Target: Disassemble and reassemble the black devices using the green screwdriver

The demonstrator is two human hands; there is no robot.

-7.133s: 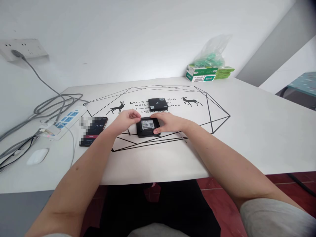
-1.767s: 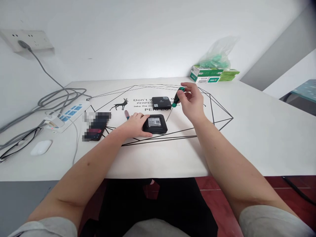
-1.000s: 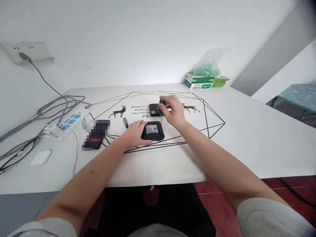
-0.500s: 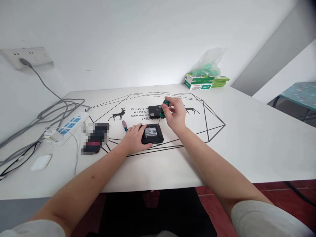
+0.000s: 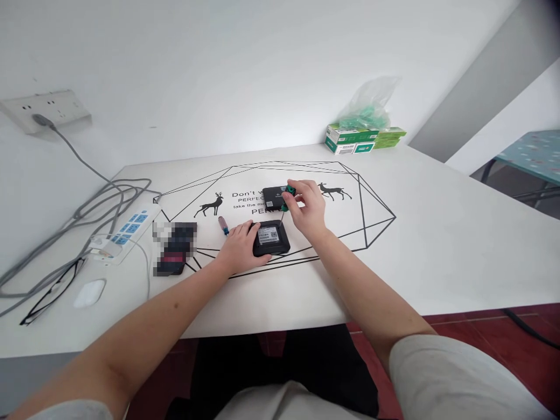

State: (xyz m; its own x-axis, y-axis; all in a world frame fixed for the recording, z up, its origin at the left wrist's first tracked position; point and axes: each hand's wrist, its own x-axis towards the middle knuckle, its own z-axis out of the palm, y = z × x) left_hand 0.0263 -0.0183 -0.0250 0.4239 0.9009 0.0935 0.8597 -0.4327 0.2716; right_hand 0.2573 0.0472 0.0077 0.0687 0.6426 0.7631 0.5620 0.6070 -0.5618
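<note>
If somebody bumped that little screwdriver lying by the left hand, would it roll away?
Probably a little. The spare screwdriver has a round-looking handle and lies loose on the flat table, so a nudge would likely roll it. It looks small and light, and stiff rather than bendy. The left hand beside it might stop it.

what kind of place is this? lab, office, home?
Likely a home or small-office desk, not a lab: a white table with a deer decal, a power strip with loose cables, and a mouse and glasses.

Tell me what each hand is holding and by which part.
Right hand holds the green-handled screwdriver by its handle; left hand steadies the black box at its left edge.
</note>
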